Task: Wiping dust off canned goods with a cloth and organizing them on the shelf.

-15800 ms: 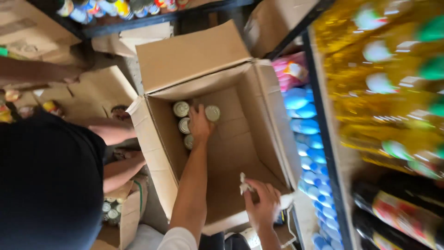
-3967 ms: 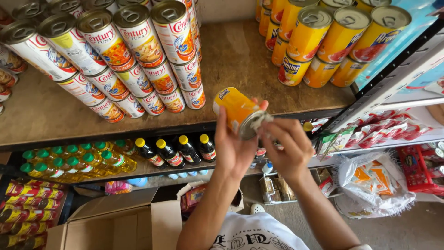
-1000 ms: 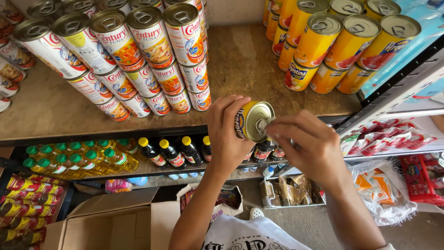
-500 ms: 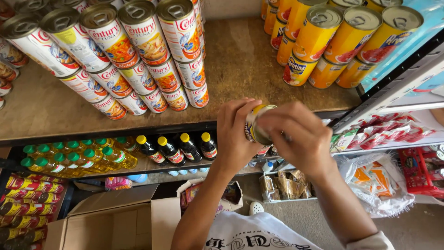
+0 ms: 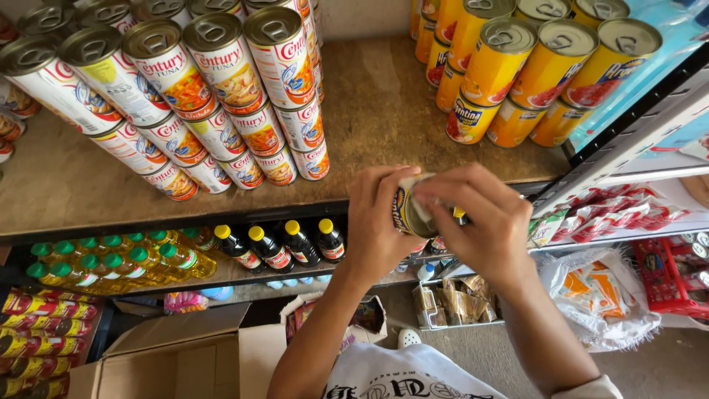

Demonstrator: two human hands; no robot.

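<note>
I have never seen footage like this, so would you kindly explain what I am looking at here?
There is no machine here: a person wears a camera on the head, and this single picture looks down past their arms at shop shelves. The left hand grips a small yellow can, and the right hand presses what looks like a pale cloth on its top. On the wooden shelf stand stacked white cans on the left and yellow cans on the right. Dark bottles sit on the shelf below, and an open cardboard box lies on the floor.
</note>
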